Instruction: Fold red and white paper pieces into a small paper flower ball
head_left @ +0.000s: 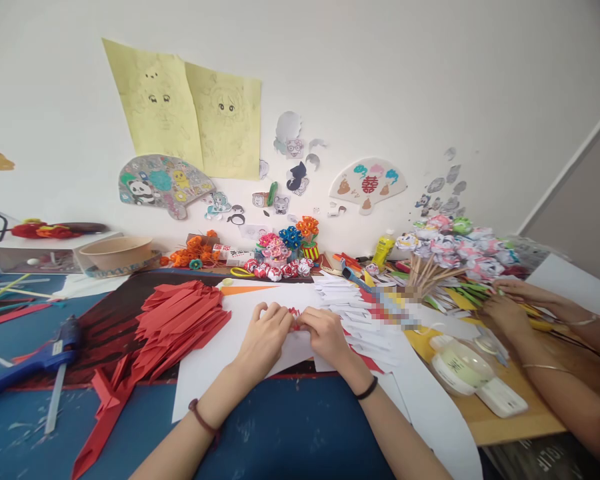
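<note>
Both my hands meet in the middle over white sheets of paper (pixel 205 360). My left hand (pixel 265 337) and my right hand (pixel 327 333) pinch a small red and white folded paper piece (pixel 295 317) between their fingertips; most of it is hidden by the fingers. To the left of my left hand lies a fanned pile of folded red paper strips (pixel 180 323). Folded white paper strips (pixel 355 310) lie in a row just beyond my right hand. Several red and white paper flowers (pixel 280 269) sit behind my hands near the wall.
A blue glue gun (pixel 55 357) rests at the left. A beige bowl (pixel 116 255) stands behind it. At the right are a bundle of paper flowers on sticks (pixel 455 247), a yellow bottle (pixel 383 249), a clear round container (pixel 461 365) and another person's hands (pixel 510 310).
</note>
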{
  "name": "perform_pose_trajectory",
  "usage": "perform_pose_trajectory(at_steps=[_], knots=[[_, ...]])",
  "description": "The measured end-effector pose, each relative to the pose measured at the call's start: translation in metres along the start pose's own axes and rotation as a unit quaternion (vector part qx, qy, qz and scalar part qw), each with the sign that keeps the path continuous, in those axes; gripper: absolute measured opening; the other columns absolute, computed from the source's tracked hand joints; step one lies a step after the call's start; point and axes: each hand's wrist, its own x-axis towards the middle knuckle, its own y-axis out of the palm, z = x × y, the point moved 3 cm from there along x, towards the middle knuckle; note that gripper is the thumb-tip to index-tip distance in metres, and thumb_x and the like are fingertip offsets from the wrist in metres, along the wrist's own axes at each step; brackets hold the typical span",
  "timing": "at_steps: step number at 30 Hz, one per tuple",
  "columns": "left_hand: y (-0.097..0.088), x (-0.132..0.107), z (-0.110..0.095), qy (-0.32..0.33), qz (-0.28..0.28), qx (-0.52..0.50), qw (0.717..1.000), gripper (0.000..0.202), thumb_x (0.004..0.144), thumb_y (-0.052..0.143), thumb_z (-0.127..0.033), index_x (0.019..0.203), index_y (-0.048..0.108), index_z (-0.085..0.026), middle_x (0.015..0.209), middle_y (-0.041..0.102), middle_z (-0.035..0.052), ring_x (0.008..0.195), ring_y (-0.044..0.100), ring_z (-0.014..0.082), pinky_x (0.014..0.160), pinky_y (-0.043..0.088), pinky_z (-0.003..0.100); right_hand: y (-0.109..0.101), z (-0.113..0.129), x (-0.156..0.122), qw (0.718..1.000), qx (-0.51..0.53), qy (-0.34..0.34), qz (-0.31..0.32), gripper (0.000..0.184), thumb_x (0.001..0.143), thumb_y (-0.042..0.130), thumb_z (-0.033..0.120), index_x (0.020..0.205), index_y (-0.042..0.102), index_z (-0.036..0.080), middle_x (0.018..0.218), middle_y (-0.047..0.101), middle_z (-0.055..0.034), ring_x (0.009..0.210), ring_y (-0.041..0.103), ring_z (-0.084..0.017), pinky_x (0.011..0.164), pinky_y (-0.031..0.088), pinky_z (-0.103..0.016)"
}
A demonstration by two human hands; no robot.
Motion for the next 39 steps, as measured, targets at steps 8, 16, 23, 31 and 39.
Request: perform_pose_trajectory(at_steps=[8,16,23,31,39], knots=[[-0.008,0.001,-0.006,-0.062,-0.007,-0.035,0.997,0.014,0.093,0.044,-0.011,0.088,0.053,-0.020,0.093,0.060,0.0056,0.090,0.050,0.0241,0.088,0.034,0.044,-0.002,0.004,0.000,1.000,-0.020,0.003,-0.024,0.026,0.088,0.047,0.004,0.073,0.061,0.019,0.070,0.061,-0.0007,0.063,0.054,-0.014,0.061,0.036,-0.026],[-0.010,0.002,-0.005,-0.077,0.003,-0.132,0.988,0.020,0.101,0.040,-0.024,0.086,0.052,-0.019,0.086,0.060,0.0030,0.085,0.052,0.0208,0.081,0.036,0.039,-0.011,0.002,0.001,0.996,0.083,0.014,-0.038,0.024,0.097,0.044,0.018,0.091,0.067,0.021,0.086,0.066,-0.0057,0.078,0.059,-0.018,0.072,0.044,-0.030],[-0.013,0.001,-0.002,-0.111,-0.091,-0.251,0.957,0.012,0.100,0.047,-0.024,0.091,0.054,-0.020,0.089,0.064,0.0011,0.083,0.054,0.0182,0.079,0.037,0.033,-0.003,-0.022,0.003,0.785,0.487,0.379,-0.057,0.047,0.091,0.053,0.056,0.123,0.058,0.023,0.098,0.060,-0.0062,0.078,0.063,-0.019,0.073,0.055,-0.037],[-0.021,0.001,-0.008,-0.110,-0.109,-0.325,0.933,0.010,0.098,0.051,-0.024,0.090,0.056,-0.021,0.086,0.063,-0.0003,0.081,0.054,0.0164,0.077,0.038,0.031,0.003,0.008,0.007,0.646,0.702,0.297,0.043,0.029,0.090,0.061,0.049,0.102,0.067,0.024,0.098,0.060,-0.0031,0.089,0.059,-0.017,0.087,0.052,-0.040],[-0.028,0.003,-0.012,-0.073,-0.075,-0.336,0.936,0.012,0.098,0.052,-0.025,0.088,0.056,-0.021,0.084,0.064,-0.0009,0.080,0.054,0.0160,0.079,0.038,0.033,0.004,-0.003,0.004,0.642,0.693,0.323,0.054,0.035,0.085,0.071,0.044,0.112,0.067,0.023,0.095,0.065,-0.0049,0.083,0.061,-0.017,0.076,0.050,-0.031]])
